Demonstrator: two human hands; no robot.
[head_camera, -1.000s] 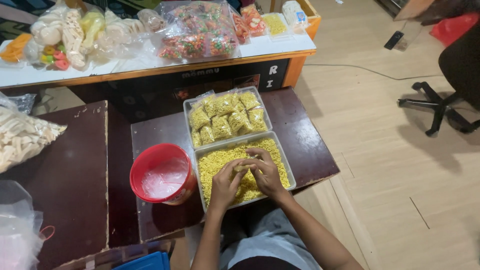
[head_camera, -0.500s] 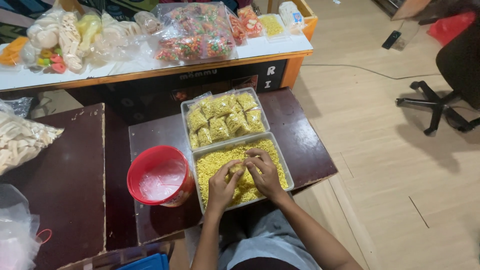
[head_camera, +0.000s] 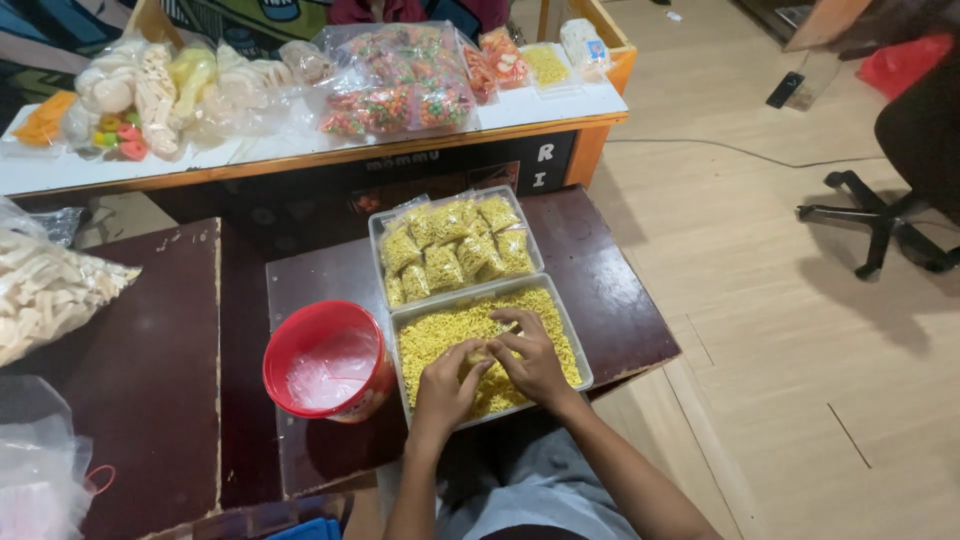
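Yellow snack (head_camera: 450, 335): loose, fine yellow strands filled the near clear tray (head_camera: 578, 352), which sat on the small dark table (head_camera: 620, 310) right in front of the person.
Left hand (head_camera: 445, 385): rested in the strands, fingers curled and pinching a small clump.
Right hand (head_camera: 532, 358): touched the left, fingertips pressed together over the same clump.
Far tray (head_camera: 376, 232): touched the near tray, packed with small filled bags (head_camera: 455, 245) of the yellow snack.
Red bucket (head_camera: 325, 358): stood just left of the near tray, holding clear plastic.
Counter (head_camera: 300, 155): behind, piled with bagged colourful snacks.
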